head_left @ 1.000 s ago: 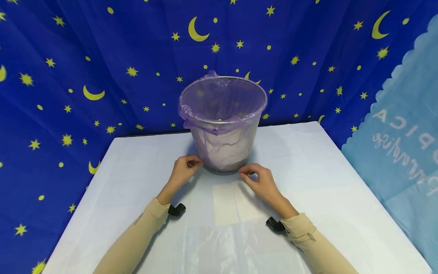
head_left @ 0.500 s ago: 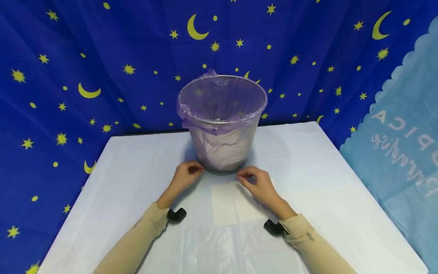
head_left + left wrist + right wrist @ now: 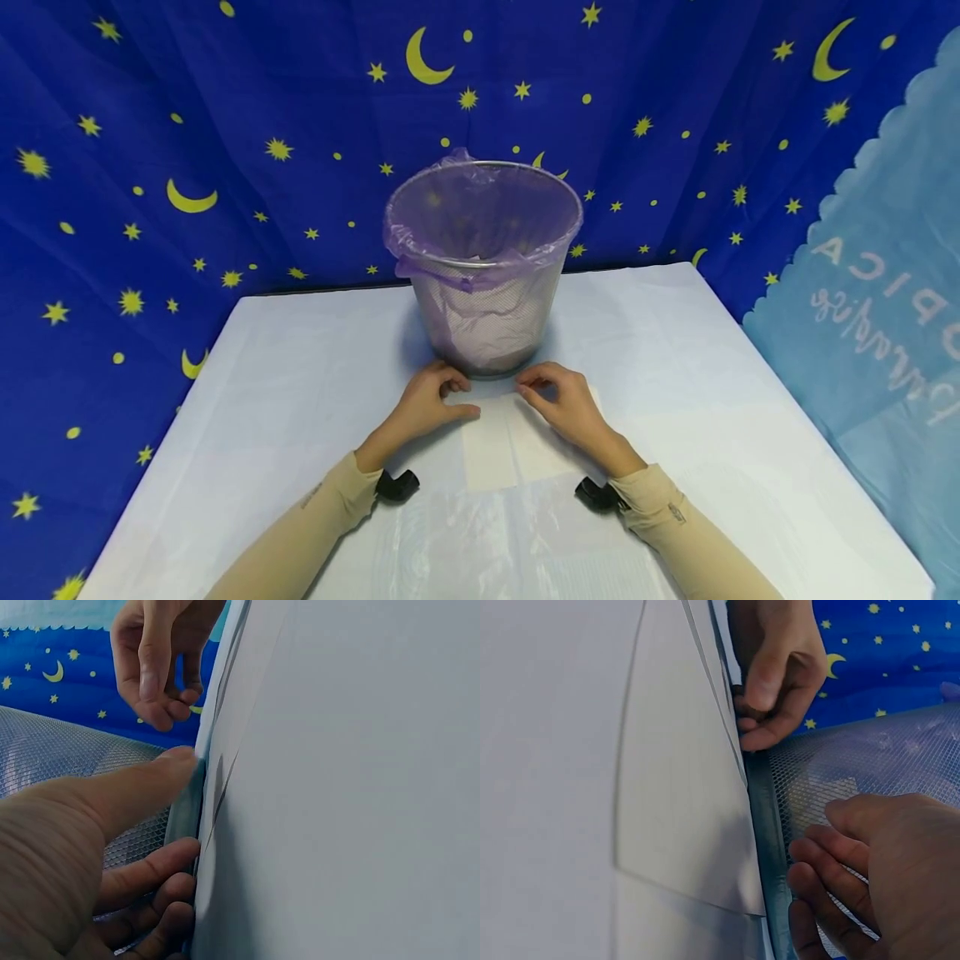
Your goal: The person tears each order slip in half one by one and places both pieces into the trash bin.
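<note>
A wire-mesh wastebasket [image 3: 487,321] stands upright at the table's back, lined with a thin purple bin bag [image 3: 480,208] folded over its rim. Two off-white flat sheets [image 3: 489,454] lie side by side before it. My left hand [image 3: 431,404] is at the bin's front left, thumb spread from the fingers, with the thumb tip over the sheets' far left edge. By the base's front right, my right hand [image 3: 566,404] has loosely bent fingers and nothing between them. In the right wrist view, that hand [image 3: 900,862] is beside the mesh wall; contact cannot be told.
A white cover [image 3: 712,433] lies over the table, with a glossy clear sheet [image 3: 480,542] at the front. Behind hangs a blue star-and-moon cloth [image 3: 315,100], and a light blue cloth [image 3: 885,333] hangs at the right. Black wrist cameras [image 3: 397,486] sit under both wrists.
My left hand has moved right and nearer along the bin's base, and its thumb has spread away from the fingers. My right hand has barely moved. The bin stays put.
</note>
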The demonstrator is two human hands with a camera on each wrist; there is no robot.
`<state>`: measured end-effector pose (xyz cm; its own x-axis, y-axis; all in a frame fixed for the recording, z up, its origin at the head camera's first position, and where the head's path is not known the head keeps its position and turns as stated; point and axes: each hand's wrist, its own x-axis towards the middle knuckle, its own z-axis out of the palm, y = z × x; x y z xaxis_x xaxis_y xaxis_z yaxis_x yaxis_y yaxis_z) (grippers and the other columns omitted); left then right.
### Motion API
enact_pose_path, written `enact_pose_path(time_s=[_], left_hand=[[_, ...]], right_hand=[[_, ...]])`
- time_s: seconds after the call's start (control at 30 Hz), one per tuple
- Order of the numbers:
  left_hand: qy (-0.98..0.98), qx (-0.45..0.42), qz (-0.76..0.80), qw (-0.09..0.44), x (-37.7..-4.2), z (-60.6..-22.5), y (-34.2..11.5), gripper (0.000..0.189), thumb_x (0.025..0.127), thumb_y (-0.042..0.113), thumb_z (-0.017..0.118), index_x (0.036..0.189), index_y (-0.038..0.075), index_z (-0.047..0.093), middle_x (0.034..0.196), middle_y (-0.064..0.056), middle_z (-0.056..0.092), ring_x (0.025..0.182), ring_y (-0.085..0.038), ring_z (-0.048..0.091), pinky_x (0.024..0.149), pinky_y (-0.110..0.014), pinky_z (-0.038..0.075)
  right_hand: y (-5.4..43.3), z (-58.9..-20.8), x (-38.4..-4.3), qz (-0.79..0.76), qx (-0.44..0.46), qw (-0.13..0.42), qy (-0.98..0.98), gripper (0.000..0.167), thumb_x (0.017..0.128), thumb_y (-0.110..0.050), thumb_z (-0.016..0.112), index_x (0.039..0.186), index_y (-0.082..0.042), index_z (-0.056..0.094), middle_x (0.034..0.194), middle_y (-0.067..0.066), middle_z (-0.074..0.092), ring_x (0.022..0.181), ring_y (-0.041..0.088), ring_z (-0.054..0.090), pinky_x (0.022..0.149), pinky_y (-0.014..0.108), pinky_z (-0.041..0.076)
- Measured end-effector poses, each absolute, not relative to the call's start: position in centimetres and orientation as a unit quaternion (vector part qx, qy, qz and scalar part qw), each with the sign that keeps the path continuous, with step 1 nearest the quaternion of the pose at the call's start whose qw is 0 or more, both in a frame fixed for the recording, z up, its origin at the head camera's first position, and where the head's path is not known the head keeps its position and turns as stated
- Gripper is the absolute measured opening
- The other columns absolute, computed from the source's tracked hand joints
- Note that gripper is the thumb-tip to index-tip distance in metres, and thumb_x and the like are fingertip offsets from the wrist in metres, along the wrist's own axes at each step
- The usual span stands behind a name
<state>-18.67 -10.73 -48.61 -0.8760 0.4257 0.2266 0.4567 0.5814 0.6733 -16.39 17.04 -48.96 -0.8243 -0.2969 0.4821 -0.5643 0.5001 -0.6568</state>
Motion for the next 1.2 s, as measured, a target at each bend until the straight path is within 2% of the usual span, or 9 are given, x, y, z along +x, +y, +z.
enact_pose_path(time_s=[0.17, 0.57, 0.8, 1.03, 1.2], left_hand=[[-0.897, -0.256, -0.36, 0.007, -18.4, -48.4, -10.4, 0.044, 0.068, 0.033, 0.101, 0.098, 0.012, 0.076, 0.095, -0.003, 0.063, 0.08, -0.014, 0.053, 0.074, -0.028, 0.045], [-0.891, -0.27, -0.364, -0.021, -18.0, -48.0, -10.1, 0.028, 0.073, 0.024, 0.098, 0.088, 0.014, 0.076, 0.085, 0.0, 0.064, 0.072, -0.008, 0.052, 0.07, -0.025, 0.045], [-0.913, -0.263, -0.312, 0.002, -17.3, -47.2, -9.6, 0.039, 0.072, 0.027, 0.099, 0.097, 0.009, 0.074, 0.094, -0.001, 0.065, 0.079, -0.011, 0.056, 0.074, -0.028, 0.049], [-0.916, -0.265, -0.3, 0.017, -16.9, -46.8, -9.7, 0.032, 0.07, 0.023, 0.1, 0.087, 0.01, 0.076, 0.087, -0.001, 0.066, 0.075, -0.013, 0.059, 0.072, -0.028, 0.049], [-0.909, -0.277, -0.309, 0.019, -16.9, -47.0, -9.5, 0.025, 0.073, 0.021, 0.098, 0.08, 0.013, 0.075, 0.082, 0.001, 0.066, 0.072, -0.012, 0.059, 0.069, -0.026, 0.047]], right_hand=[[17.1, -48.9, -16.4, 0.43, 0.255, 0.147, -0.854, 0.01, 0.096, -0.012, 0.079, 0.105, -0.007, 0.079, 0.1, 0.0, 0.078, 0.089, 0.016, 0.073, 0.082, 0.038, 0.061], [17.2, -49.1, -16.3, 0.434, 0.252, 0.139, -0.853, 0.011, 0.096, -0.012, 0.078, 0.106, -0.006, 0.078, 0.1, 0.0, 0.077, 0.089, 0.015, 0.073, 0.082, 0.037, 0.061], [17.0, -49.0, -16.1, 0.432, 0.251, 0.146, -0.854, 0.01, 0.095, -0.011, 0.079, 0.104, -0.006, 0.078, 0.099, 0.0, 0.077, 0.089, 0.015, 0.072, 0.081, 0.035, 0.061], [16.6, -49.2, -16.1, 0.429, 0.265, 0.143, -0.852, 0.011, 0.097, -0.013, 0.078, 0.106, -0.007, 0.078, 0.101, -0.001, 0.077, 0.089, 0.014, 0.072, 0.081, 0.034, 0.06], [16.7, -49.1, -16.0, 0.424, 0.252, 0.139, -0.859, 0.01, 0.096, -0.014, 0.079, 0.105, -0.009, 0.079, 0.099, -0.002, 0.077, 0.089, 0.014, 0.072, 0.081, 0.034, 0.06]])
